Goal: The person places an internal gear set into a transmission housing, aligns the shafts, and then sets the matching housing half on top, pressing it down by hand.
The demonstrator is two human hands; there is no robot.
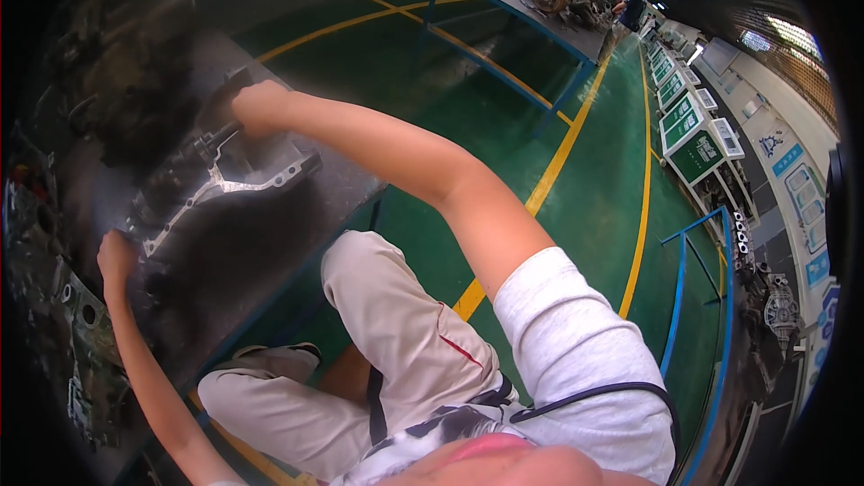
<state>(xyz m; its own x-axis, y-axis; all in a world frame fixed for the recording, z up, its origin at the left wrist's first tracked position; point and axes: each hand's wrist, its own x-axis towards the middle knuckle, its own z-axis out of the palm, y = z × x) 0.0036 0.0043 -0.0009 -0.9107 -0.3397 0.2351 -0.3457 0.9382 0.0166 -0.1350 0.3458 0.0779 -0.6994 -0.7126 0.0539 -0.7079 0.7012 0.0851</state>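
An open silver metal housing with a bright machined rim lies on the dark workbench at the left. Along its far side runs a geared shaft, slanting from lower left to upper right. My right hand is closed at the shaft's upper end, where the rod runs in under the fingers. At the opposite end, beside the housing's lower left corner, my left hand is curled closed. Its fingertips face away, so what they grip is hidden.
Dark machine parts crowd the bench's far side, with metal castings at the left. Another workbench bears machinery beyond the green floor. A person stands there. A blue frame and green-white cabinets line the right.
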